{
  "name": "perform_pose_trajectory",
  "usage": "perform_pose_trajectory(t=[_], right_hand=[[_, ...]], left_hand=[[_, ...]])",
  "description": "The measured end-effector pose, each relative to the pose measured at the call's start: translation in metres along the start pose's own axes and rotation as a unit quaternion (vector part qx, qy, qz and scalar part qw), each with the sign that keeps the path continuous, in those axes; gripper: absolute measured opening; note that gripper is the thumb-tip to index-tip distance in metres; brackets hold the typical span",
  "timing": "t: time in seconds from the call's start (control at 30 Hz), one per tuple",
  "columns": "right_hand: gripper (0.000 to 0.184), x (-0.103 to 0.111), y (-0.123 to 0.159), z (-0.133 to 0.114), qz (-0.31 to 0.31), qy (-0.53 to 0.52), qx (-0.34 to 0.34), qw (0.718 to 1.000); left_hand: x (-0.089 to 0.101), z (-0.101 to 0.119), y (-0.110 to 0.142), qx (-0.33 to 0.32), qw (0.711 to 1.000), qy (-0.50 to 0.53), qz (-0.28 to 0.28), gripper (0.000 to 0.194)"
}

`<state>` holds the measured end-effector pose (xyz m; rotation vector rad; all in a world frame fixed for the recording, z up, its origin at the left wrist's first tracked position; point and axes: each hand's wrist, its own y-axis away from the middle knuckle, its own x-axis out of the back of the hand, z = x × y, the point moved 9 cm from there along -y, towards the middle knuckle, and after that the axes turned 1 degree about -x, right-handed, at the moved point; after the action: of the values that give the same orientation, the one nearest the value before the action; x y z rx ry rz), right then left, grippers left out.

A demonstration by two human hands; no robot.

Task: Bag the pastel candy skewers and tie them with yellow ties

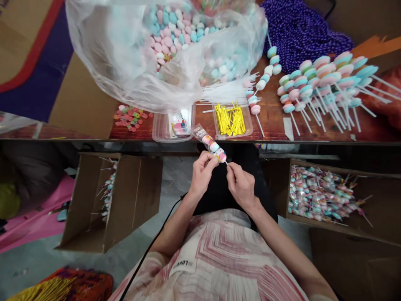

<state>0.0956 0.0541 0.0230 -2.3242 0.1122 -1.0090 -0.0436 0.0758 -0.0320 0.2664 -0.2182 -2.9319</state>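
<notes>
Between my hands, in front of the table edge, is a candy skewer (214, 146) inside a clear printed wrapper (199, 132), tilted with its stick end toward me. My left hand (203, 170) pinches the lower end of the wrapper around the bottom candy. The fingers of my right hand (240, 182) are closed on the white stick just below it. Just beyond, on the table, stand a clear tub of yellow twist ties (230, 119) and a clear tub holding printed wrappers (179, 124).
Unwrapped candy skewers (326, 81) lie piled at the table's right, beside purple cord (300, 33). A big plastic bag of candies (169, 42) sits at the back, small ring candies (131, 118) left. Cardboard boxes (138, 196) flank my legs; the right one holds wrapped skewers (322, 194).
</notes>
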Motion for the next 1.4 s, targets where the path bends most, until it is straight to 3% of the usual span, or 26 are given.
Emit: perform_pose_trajectory(t=[0.1,0.23,0.3,0.5,0.7,0.9,1.03,1.23,1.4], right_hand=[[0.012,0.002,-0.001,-0.004,0.012,0.004,-0.002,1.000],[0.014,-0.001,0.001,-0.017,-0.003,-0.013,0.033,0.999],[0.015,0.000,0.000,-0.019,0.007,-0.020,0.029,0.999],[0.015,-0.001,-0.004,-0.013,0.015,-0.041,-0.008,0.999],[0.015,-0.007,0.000,-0.017,0.004,0.016,0.038,0.999],[0.015,-0.013,0.001,-0.024,-0.007,0.076,0.095,0.993],[0.015,-0.014,0.000,-0.027,-0.008,0.095,0.105,0.990],[0.018,-0.017,-0.001,-0.029,-0.018,0.102,0.107,0.989],[0.024,-0.009,-0.012,-0.018,-0.021,0.020,0.063,0.998]], left_hand=[[-0.003,0.000,0.004,-0.003,1.000,0.002,-0.030,0.020],[-0.004,-0.016,0.005,0.076,0.985,0.153,-0.017,0.021],[-0.007,-0.022,0.007,0.092,0.980,0.174,-0.017,0.020],[-0.007,-0.017,0.019,0.019,0.997,0.074,-0.011,0.019],[0.015,0.012,0.021,-0.091,0.985,-0.100,0.110,0.023],[0.006,0.031,0.015,-0.146,0.963,-0.220,0.046,0.010],[0.007,0.041,0.017,-0.182,0.942,-0.277,0.052,0.011],[0.010,0.038,0.016,-0.167,0.947,-0.268,0.067,0.015],[-0.010,0.038,0.017,-0.202,0.946,-0.241,-0.074,0.017]])
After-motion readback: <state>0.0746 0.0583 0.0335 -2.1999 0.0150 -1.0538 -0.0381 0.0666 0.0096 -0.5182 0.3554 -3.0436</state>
